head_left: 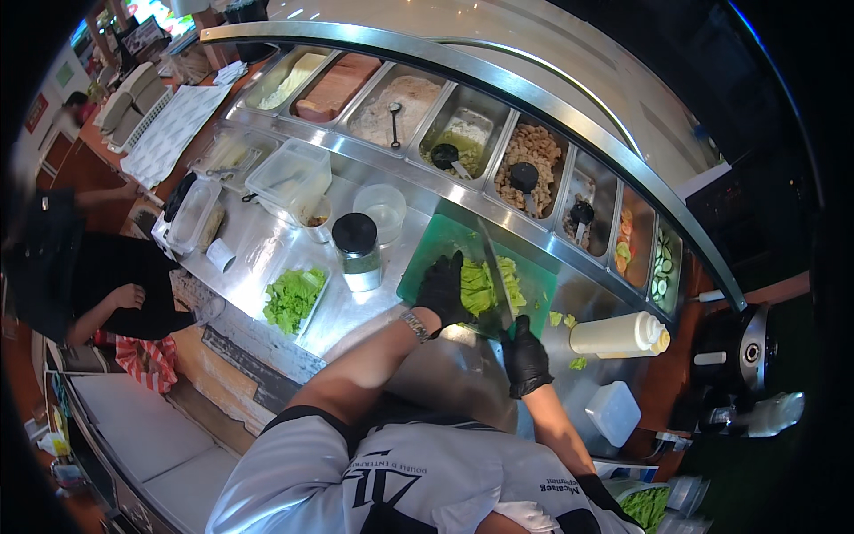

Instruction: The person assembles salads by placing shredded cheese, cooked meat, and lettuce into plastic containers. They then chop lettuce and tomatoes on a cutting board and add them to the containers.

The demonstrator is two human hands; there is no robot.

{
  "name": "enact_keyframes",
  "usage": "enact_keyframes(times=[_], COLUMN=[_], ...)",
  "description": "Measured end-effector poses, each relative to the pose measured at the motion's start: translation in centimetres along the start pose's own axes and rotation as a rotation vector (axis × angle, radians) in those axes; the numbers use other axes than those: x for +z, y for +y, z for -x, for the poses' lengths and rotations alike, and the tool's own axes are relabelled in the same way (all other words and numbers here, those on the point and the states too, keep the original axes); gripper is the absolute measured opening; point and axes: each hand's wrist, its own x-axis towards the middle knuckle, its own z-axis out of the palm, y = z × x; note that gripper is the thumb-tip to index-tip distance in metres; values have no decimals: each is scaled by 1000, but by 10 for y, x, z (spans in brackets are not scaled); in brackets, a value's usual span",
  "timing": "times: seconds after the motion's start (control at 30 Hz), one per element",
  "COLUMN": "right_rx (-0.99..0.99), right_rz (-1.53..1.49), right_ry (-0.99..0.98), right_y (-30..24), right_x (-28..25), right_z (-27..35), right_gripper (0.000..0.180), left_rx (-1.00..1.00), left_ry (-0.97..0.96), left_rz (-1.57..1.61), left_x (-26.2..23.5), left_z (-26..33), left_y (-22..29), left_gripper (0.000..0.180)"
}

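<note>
Green lettuce (479,289) lies on a green cutting board (527,252) in front of me, partly cut up. My left hand (443,289), in a black glove, is closed against the left side of the lettuce and holds it on the board; some of its fingertips are hidden. In my right hand (526,360), also black-gloved, is the handle of a long knife (495,267). Its blade points away from me across the right part of the lettuce. Small lettuce scraps (557,318) lie at the board's right edge.
Steel food pans (463,123) line the far side. A jar with a black lid (358,254) and a lettuce tray (309,313) stand left; a cream-coloured squeeze bottle (614,336) and a white tub (614,412) lie right. Another person (84,258) is at the far left.
</note>
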Motion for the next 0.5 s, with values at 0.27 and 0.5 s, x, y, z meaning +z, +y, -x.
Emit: enact_keyframes(times=[0.27,0.5], right_rx=[45,-190], right_rz=[-184,-146], right_ry=[-243,-68], right_y=[2,-16], right_x=[40,36], right_z=[-22,-68], right_gripper=[41,45], left_rx=[137,184], left_ry=[121,285], left_rz=[178,134], left_x=[31,44], left_z=[-2,-3], left_y=[-30,-39], left_gripper=[52,53])
